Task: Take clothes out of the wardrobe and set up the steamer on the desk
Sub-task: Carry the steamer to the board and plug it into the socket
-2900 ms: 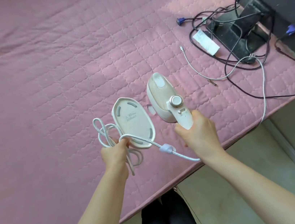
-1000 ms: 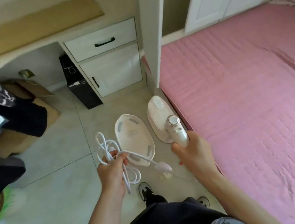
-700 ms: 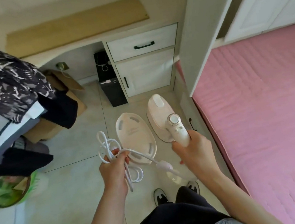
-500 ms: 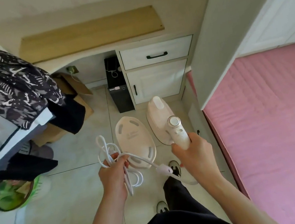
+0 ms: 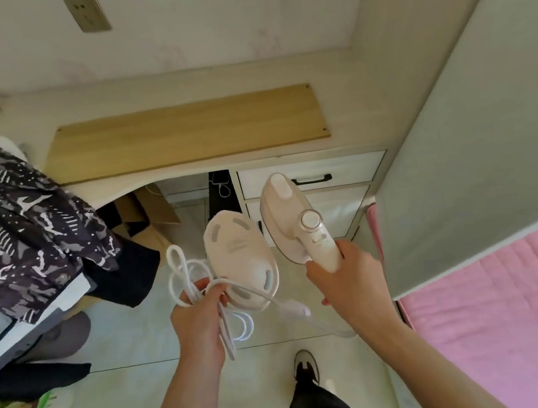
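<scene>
My right hand (image 5: pixel 347 282) grips the handle of the pale pink hand-held steamer (image 5: pixel 291 216), its head pointing away from me. My left hand (image 5: pixel 200 313) holds the coiled white cord (image 5: pixel 185 281) together with the steamer's oval base (image 5: pixel 241 259). The cord runs from the coil past a plastic clip (image 5: pixel 296 309) toward my right wrist. Ahead lies the cream desk (image 5: pixel 175 87) with a light wooden board (image 5: pixel 188 133) on its top. Patterned dark clothes (image 5: pixel 9 212) are piled at the left.
A wall socket (image 5: pixel 87 13) sits above the desk. Drawers (image 5: pixel 312 178) with black handles stand under its right end, a cardboard box (image 5: pixel 145 217) and a black computer case (image 5: pixel 220 190) beneath. A white panel (image 5: pixel 459 142) and pink bed (image 5: pixel 517 307) lie right.
I have turned from the pink bed to the desk and moved nearer; the desk top and wall socket now show. Both hands keep the same hold on steamer, base and cord.
</scene>
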Demonstrator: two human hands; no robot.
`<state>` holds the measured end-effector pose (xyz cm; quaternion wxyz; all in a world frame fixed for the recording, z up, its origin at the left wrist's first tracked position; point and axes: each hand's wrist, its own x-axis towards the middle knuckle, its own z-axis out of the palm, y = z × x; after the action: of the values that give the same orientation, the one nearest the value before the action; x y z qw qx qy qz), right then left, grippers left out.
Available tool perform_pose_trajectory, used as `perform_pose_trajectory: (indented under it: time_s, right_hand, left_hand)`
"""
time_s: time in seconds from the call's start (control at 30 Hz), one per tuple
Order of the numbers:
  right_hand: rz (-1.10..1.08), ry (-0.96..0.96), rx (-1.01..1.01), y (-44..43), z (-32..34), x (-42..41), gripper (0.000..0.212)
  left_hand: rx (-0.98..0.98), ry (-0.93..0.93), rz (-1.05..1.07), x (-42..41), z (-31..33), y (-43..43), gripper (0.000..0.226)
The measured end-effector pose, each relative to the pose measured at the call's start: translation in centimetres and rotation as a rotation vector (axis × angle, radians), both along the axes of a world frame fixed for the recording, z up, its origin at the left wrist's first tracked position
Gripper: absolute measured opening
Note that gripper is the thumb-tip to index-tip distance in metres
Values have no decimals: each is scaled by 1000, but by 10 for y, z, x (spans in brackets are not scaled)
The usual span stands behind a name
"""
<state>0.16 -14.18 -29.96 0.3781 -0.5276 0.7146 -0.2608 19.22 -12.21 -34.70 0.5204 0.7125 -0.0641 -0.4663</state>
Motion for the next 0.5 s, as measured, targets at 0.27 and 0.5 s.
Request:
perform_pose_trajectory:
  time_s: [0.27,0.5]
  right_hand:
    - [-7,-74,21,-103,10,4,14]
    - [-75,-126,6,-189,7,25,18]
  left_hand:
    - [-47,-71,45,1,14,-112,15]
    - [-144,-81,70,15,23,-213,13]
